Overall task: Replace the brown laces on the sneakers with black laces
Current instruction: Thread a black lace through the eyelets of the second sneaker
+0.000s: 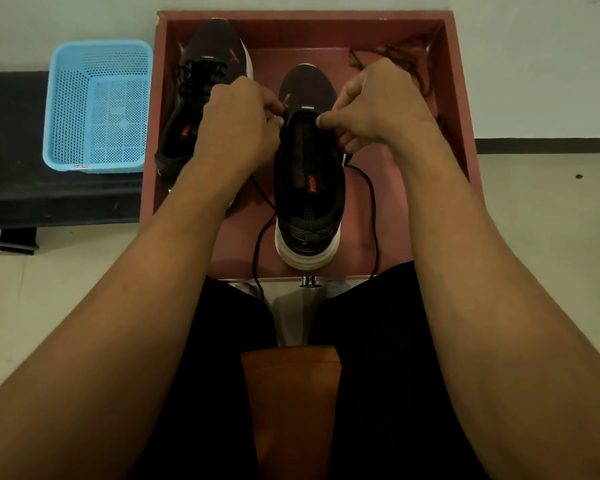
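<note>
A dark sneaker (309, 192) with a white sole stands heel toward me in the reddish tray (458, 98). My left hand (239, 123) and my right hand (374, 105) pinch at the front of its opening, one on each side; what the fingertips hold is hidden. Two ends of a black lace (373, 209) trail down past the heel on both sides, over the tray's near edge. A second dark sneaker (205, 81) with black laces lies at the tray's far left, partly behind my left hand. A brown lace (395, 60) lies bunched in the far right corner.
A light blue perforated basket (97, 105) sits left of the tray on a dark mat (11, 150). My lap in dark shorts and an orange cloth (291, 393) fill the near foreground. A small metal knob (309, 281) sticks out at the tray's near edge.
</note>
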`<state>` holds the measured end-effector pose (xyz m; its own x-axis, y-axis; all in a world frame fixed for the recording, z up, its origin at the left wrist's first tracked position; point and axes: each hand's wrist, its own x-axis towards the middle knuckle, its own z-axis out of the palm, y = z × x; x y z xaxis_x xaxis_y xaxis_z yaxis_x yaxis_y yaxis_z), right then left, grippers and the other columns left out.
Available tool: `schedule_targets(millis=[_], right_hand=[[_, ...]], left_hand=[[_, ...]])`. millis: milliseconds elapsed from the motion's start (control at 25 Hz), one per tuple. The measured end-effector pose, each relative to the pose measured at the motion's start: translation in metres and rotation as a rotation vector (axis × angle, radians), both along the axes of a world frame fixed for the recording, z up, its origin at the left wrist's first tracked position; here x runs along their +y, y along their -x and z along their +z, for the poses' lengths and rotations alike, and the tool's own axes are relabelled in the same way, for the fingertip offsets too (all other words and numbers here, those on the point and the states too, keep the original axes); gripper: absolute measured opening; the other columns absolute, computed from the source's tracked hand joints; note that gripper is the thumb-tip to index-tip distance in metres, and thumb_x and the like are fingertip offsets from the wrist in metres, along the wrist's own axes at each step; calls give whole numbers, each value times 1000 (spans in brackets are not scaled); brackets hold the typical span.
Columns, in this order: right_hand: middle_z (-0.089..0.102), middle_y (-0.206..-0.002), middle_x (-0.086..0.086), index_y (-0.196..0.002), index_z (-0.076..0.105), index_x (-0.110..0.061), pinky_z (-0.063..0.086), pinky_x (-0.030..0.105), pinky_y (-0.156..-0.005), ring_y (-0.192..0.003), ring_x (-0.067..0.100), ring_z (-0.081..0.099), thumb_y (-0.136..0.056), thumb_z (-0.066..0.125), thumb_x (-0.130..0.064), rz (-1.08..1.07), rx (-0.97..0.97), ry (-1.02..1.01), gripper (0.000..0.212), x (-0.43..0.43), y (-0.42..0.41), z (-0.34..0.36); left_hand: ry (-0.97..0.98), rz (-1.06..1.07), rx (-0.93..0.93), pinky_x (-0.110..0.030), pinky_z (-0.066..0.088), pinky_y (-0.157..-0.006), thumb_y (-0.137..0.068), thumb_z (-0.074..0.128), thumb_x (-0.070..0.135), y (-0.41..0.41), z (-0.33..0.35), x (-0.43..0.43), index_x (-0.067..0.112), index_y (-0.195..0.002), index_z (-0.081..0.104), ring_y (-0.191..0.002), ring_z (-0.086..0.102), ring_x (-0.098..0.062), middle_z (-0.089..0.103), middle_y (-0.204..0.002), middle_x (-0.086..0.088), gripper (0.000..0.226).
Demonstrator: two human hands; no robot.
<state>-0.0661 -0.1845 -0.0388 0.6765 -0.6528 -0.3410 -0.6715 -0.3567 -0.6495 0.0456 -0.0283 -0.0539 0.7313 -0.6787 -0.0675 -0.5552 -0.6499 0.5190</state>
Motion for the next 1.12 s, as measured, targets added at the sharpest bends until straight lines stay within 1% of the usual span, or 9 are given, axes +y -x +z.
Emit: schedule_targets(millis=[160, 360, 520, 600, 720, 800, 920, 1000, 1120], right_hand=[[75, -68, 8, -79, 74, -9, 67, 33, -66, -58, 15, 76, -88, 86, -21, -20, -12, -8, 19, 3, 2, 1], [76, -71, 7, -80, 74, -10, 66, 31, -66, -61, 13, 77, -89, 84, -23, -15, -26, -2, 19, 4, 2, 2], [77, -78, 7, -92, 78, -8, 63, 23, -60, -64, 11, 76, -102, 70, -27, -103, -93, -24, 24, -8, 12, 0], [79, -80, 4, -91, 80, -11, 66, 28, -68, -70, 12, 78, -101, 69, -22, -163, -94, -10, 19, -21, 21, -6], [80, -86, 8, -94, 79, -12, 65, 45, -88, -89, 23, 80, -93, 76, -16, -56, 42, -135, 6, -22, 28, -12], [79, -87, 12, -95, 77, -11, 64, 45, -91, -94, 29, 80, -92, 77, -11, 7, 76, -189, 3, -16, 25, -10], [79, -85, 10, -85, 75, -15, 67, 35, -81, -85, 23, 80, -97, 72, -8, -47, 24, -147, 14, -14, 20, -5], [78, -89, 9, -90, 77, -13, 66, 27, -71, -77, 14, 78, -100, 68, -8, -89, -15, -156, 14, -14, 21, -3], [78, -84, 4, -96, 79, -13, 65, 24, -70, -70, 10, 75, -100, 73, -18, -85, -30, -153, 9, -13, 22, -4]], left_hand=[[32, 23, -29, -34, 59, -96, -94, 73, 19, 1, 4, -2, 20, -106, 81, -98, 72, -18, 77, -103, -1, 15], [-26, -29, 11, -40, 60, -96, -95, 65, 10, -4, 2, 1, 23, -114, 79, -101, 72, -24, 75, -115, -7, 27], [11, -12, 25, -27, 55, -93, -97, 68, 17, -2, 2, 2, 19, -115, 78, -95, 70, -14, 76, -104, -3, 21], [42, 7, 34, -25, 56, -91, -97, 69, 20, -2, 1, 2, 19, -113, 79, -93, 70, -13, 76, -102, -2, 19], [72, 24, 46, -29, 59, -92, -96, 71, 19, -3, -1, 0, 18, -110, 80, -89, 71, -14, 77, -97, -3, 17], [69, 23, 45, -32, 60, -92, -95, 69, 16, -3, -1, 0, 18, -109, 80, -88, 72, -16, 77, -96, -4, 17], [51, 18, 63, -36, 60, -93, -96, 61, 10, -4, -3, 0, 19, -110, 80, -93, 73, -21, 76, -105, -7, 26], [36, 17, 75, -38, 60, -94, -97, 59, 8, -4, -3, 0, 21, -113, 79, -99, 72, -24, 75, -113, -9, 29], [-13, -9, 83, -41, 59, -97, -96, 62, 9, -4, 0, -1, 25, -120, 77, -108, 70, -26, 73, -123, -8, 33]])
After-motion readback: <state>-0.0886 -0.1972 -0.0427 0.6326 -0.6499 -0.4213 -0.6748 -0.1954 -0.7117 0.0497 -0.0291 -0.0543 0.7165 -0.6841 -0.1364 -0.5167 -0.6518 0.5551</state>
